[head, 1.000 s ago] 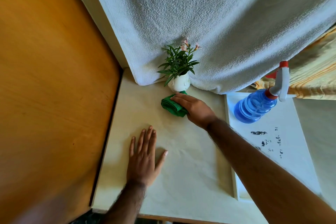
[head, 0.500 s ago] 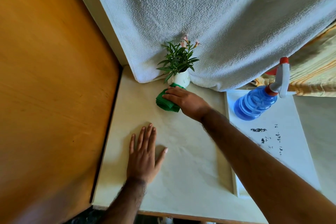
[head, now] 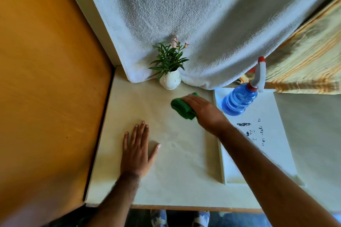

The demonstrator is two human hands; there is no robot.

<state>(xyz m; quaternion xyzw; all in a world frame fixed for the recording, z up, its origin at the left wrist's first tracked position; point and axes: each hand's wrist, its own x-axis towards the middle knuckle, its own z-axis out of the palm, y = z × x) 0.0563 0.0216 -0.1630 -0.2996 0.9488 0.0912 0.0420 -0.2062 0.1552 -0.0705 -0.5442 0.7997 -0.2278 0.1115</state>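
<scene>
Green cloth [head: 181,109], folded into a wad, lay on the cream tabletop [head: 175,180] under the right hand, clear of the vase and close to the left rim of the tray. Half a second earlier it had been pushed up against the foot of the vase, so it had slid to the right and toward the person.

At the far left stood the orange wooden panel [head: 46,79], unchanged. The left hand [head: 136,150] rested flat on the tabletop with its fingers straight and its thumb spread, gripping nothing, in the same spot as before. Farther back, the white vase [head: 170,80] with its green plant stood against the hanging white towel [head: 203,24], now with bare tabletop in front of it. The right hand [head: 204,111] pressed down on the cloth, fingers laid over its top rather than wrapped round it, and was slightly blurred. Beside it lay the white tray [head: 276,153] with dark smudges. The blue spray bottle [head: 239,100] stood at the tray's back end as before, and striped yellow fabric [head: 304,64] hung at the right.
</scene>
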